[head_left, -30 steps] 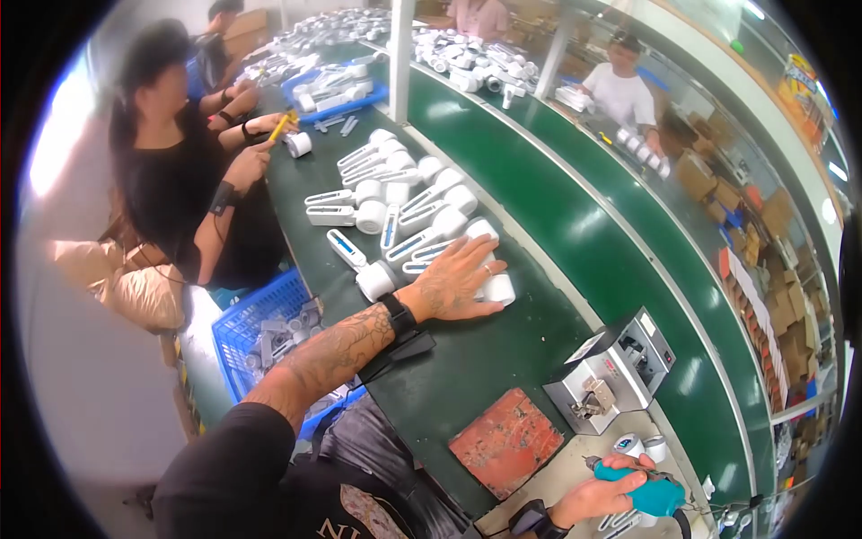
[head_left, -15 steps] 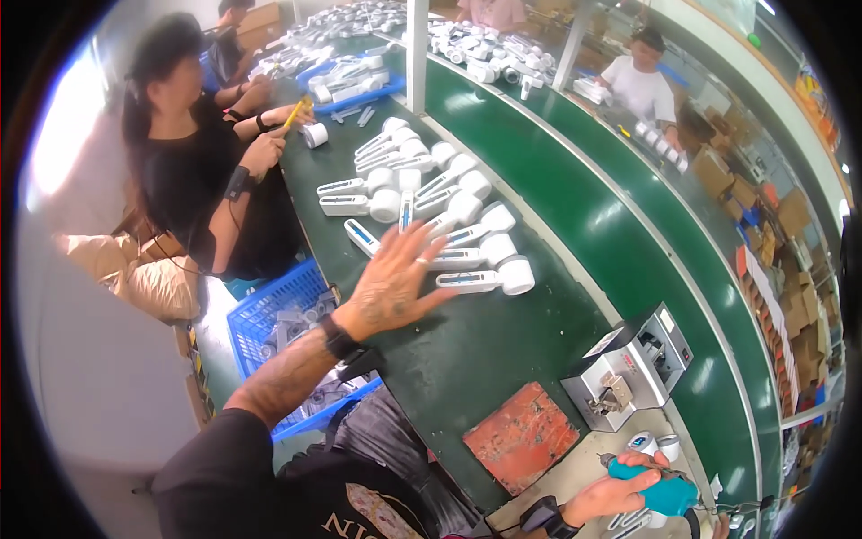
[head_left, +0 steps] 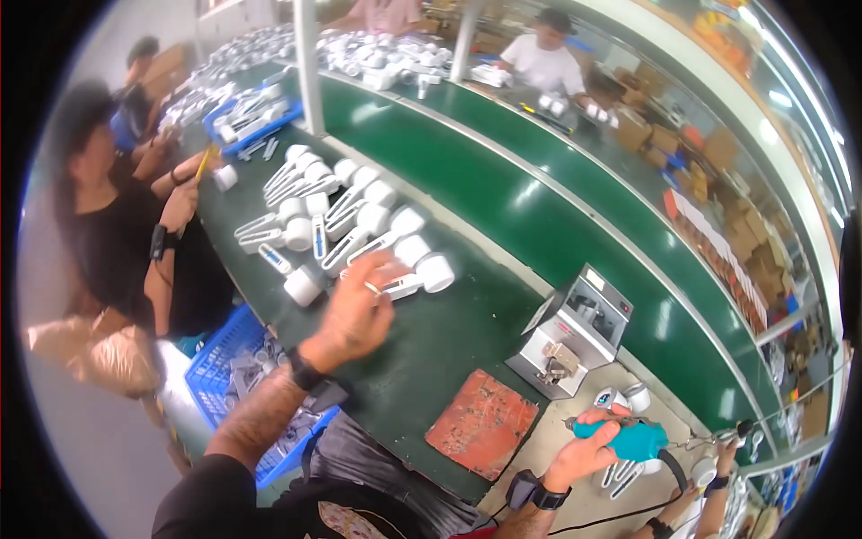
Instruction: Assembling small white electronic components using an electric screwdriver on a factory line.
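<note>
My left hand [head_left: 352, 310] reaches over the near edge of a group of white handled devices with round heads. Its curled fingers and thumb, somewhat blurred, close around the handle of the nearest white device [head_left: 436, 273]; that handle's end is hidden by the hand. Another such device [head_left: 303, 286] lies just left of my fingers. At lower right my right hand [head_left: 585, 454] is wrapped around a teal electric screwdriver [head_left: 639, 440], its tip pointing left. Beneath it, white devices [head_left: 626, 476] lie on the pale bench surface.
A grey metal machine [head_left: 575, 332] stands right of a scuffed red pad [head_left: 482, 424]. Blue basket [head_left: 206, 377] with parts sits at left, below the green table [head_left: 377, 386]. A co-worker [head_left: 117, 207] holds a yellow tool. Another person's hands [head_left: 709, 494] show at lower right. A green conveyor [head_left: 530, 216] runs behind.
My left hand's spread fingers have curled in at the nearest device's handle. A device head formerly hidden by that hand now shows. The whole view has shifted; my right hand keeps the screwdriver.
</note>
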The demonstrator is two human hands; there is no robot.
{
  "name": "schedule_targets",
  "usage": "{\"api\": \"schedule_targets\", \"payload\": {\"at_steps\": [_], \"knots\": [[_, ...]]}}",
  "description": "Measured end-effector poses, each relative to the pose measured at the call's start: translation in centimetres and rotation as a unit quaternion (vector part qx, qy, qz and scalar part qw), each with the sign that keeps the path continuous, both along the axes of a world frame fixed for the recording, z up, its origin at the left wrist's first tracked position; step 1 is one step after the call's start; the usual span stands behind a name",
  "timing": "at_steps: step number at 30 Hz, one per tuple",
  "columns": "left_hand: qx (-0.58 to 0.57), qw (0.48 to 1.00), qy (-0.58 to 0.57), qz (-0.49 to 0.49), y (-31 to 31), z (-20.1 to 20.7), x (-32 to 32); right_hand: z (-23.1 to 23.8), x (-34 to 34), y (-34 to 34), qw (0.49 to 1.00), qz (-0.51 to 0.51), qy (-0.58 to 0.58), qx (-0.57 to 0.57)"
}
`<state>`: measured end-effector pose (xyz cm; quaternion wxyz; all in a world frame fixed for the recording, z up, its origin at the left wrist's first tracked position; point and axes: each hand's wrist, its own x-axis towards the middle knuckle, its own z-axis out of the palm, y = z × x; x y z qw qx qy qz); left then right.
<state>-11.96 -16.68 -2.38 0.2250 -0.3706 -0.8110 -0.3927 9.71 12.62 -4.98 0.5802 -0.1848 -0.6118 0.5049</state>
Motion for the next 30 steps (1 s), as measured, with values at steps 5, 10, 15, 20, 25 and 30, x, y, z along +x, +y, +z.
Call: {"api": "schedule_targets", "payload": {"at_steps": [5, 10, 15, 20, 25, 30], "knots": [[0.087, 0.971, -0.069, -0.213, 10.6, -1.3, -0.2, 0.0, -0.1, -0.3, 1.000, 0.025, 0.017, -0.001], [0.101, 0.959, -0.173, -0.202, 14.7, -3.8, -0.3, -0.3, 0.2, -0.5, 1.000, 0.021, -0.003, -0.004], [0.081, 0.929, -0.264, -0.248, 14.3, -5.9, -1.1, -0.2, 0.2, -0.3, 1.000, 0.020, 0.018, -0.002], [0.048, 0.928, -0.280, -0.241, 15.0, -6.9, -2.2, -0.5, -0.7, -0.3, 1.000, 0.006, 0.005, -0.011], [0.069, 0.924, -0.280, -0.249, 15.1, -6.3, -1.5, -0.4, -0.8, -0.6, 1.000, 0.007, -0.004, 0.003], [0.060, 0.924, -0.284, -0.248, 14.9, -6.4, -1.3, -0.8, -0.4, -0.6, 1.000, 0.006, 0.000, 0.020]]}}
